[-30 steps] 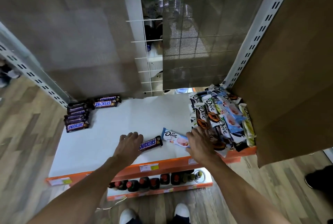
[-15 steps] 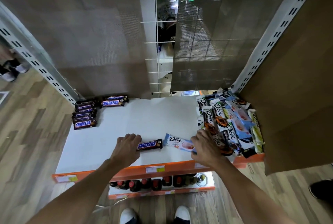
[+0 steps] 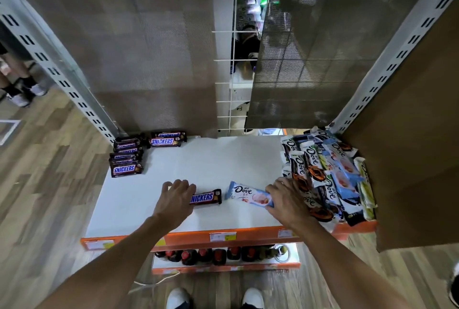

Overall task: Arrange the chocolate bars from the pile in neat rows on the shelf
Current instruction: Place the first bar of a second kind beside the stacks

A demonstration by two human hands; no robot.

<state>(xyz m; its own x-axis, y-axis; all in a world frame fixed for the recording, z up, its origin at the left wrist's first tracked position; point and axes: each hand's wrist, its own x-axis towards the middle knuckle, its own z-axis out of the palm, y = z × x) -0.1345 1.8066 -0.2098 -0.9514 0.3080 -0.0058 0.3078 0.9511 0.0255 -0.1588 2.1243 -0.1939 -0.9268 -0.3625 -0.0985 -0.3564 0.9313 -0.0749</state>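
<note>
While the left hand (image 3: 175, 203) curled round one end of the Snickers bar (image 3: 206, 197), lying lengthwise to its right on the shelf (image 3: 223, 162), the right hand (image 3: 285, 200) pinched the Dove bar (image 3: 247, 194) stretching leftward from it, beside the pile (image 3: 325, 177).

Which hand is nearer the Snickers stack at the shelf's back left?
Left. The left hand grips a single Snickers bar just in front and right of the Snickers stack; the right hand sits farther right, holding a blue Dove bar by the pile.
</note>
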